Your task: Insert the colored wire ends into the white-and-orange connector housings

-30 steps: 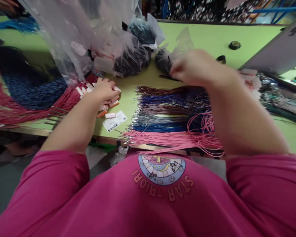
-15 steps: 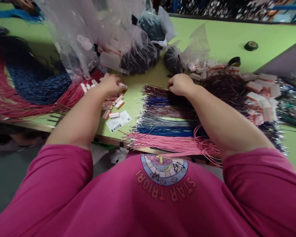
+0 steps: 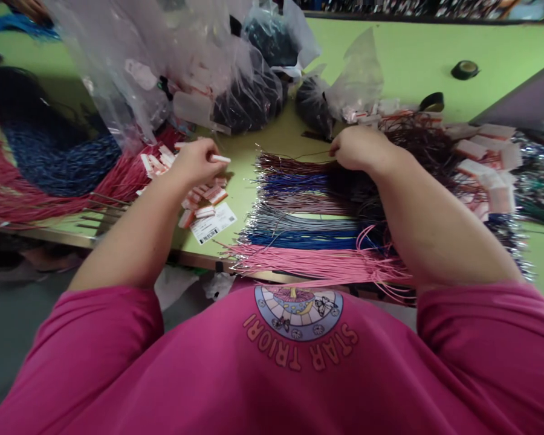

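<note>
My left hand (image 3: 197,161) is closed on a small white plastic connector (image 3: 220,159), held between thumb and fingers. Below it lies a pile of white-and-orange connectors (image 3: 214,194), partly over a printed label (image 3: 218,225). At the right, the fingers of my right hand (image 3: 360,147) are pinched around a thin brown wire (image 3: 306,153) that runs leftward from them. Beneath that wire are bundles in rows: brown wires (image 3: 285,165), dark blue wires (image 3: 294,182), grey wires (image 3: 308,223), blue wires (image 3: 308,240) and pink wires (image 3: 294,257), with shiny tips at their left ends.
Clear plastic bags (image 3: 249,96) with dark contents stand behind my hands. Red wires (image 3: 31,202) and a blue bundle (image 3: 68,160) lie at left. More connectors (image 3: 489,157) are heaped at right. A tape roll (image 3: 465,69) sits farther back. Another person's hand (image 3: 31,9) shows at top left.
My right hand has moved right, and a brown wire now stretches out from its fingers. My left hand has shifted slightly left, with the white connector showing more clearly.
</note>
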`<action>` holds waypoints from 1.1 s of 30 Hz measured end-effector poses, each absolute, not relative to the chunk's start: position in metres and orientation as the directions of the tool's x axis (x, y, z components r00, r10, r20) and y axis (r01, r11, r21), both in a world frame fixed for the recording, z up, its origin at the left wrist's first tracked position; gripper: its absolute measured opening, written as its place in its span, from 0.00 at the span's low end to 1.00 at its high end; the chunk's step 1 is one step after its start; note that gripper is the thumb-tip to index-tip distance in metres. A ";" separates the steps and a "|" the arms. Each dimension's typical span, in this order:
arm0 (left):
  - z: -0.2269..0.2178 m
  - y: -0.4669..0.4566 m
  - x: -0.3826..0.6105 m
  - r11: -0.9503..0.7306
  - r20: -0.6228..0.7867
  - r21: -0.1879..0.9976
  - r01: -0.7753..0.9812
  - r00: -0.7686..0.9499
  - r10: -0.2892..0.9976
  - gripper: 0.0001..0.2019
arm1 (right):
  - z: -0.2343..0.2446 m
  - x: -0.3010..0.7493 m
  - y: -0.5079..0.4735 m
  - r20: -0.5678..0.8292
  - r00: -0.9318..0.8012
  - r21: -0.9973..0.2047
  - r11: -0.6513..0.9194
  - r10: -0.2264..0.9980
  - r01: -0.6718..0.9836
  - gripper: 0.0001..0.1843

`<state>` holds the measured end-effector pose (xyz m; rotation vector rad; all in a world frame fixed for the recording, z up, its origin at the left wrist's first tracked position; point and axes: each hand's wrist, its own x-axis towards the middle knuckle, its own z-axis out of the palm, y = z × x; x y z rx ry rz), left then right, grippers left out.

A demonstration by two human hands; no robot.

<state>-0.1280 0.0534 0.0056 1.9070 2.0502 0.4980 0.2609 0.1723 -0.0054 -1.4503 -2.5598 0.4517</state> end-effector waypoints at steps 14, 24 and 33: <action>0.000 0.033 0.001 0.162 -0.159 0.986 -0.027 0.095 0.983 0.15 | 0.033 0.222 0.073 0.188 -0.861 -0.531 0.786 0.473 0.316 0.14; -0.021 0.020 0.002 0.169 -0.126 0.974 -0.153 0.257 0.958 0.28 | 0.017 0.227 0.062 0.232 -0.686 -0.473 0.696 0.690 0.540 0.18; -0.022 0.015 0.002 0.140 -0.130 0.990 -0.026 0.244 0.961 0.20 | 0.013 0.225 0.059 0.270 -0.639 -0.534 0.664 0.721 0.524 0.17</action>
